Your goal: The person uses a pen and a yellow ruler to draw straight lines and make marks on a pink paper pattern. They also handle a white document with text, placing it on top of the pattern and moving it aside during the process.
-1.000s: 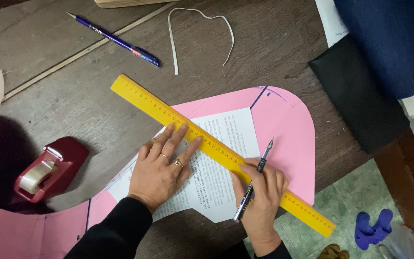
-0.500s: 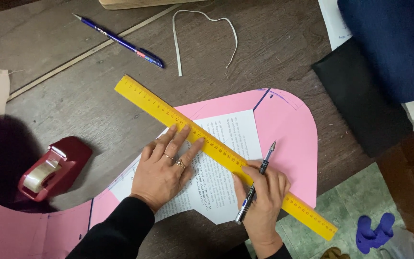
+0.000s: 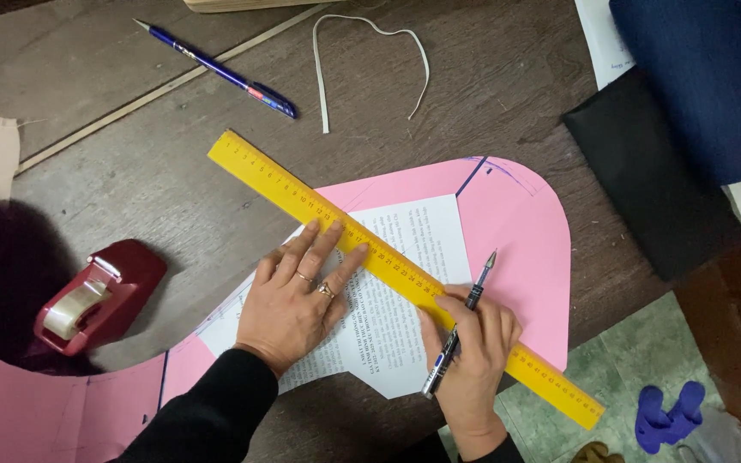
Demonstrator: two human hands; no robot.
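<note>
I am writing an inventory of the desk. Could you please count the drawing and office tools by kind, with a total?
Pens: 2, a black pen in the right hand and a blue pen lying apart
Rulers: 1, the yellow ruler under the left hand
Tape dispensers: 1, the red tape dispenser
Total: 4

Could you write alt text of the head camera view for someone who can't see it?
A left hand presses a yellow ruler diagonally across printed white paper on pink card, while the right hand holds a pen. A red tape dispenser sits nearby.
</note>
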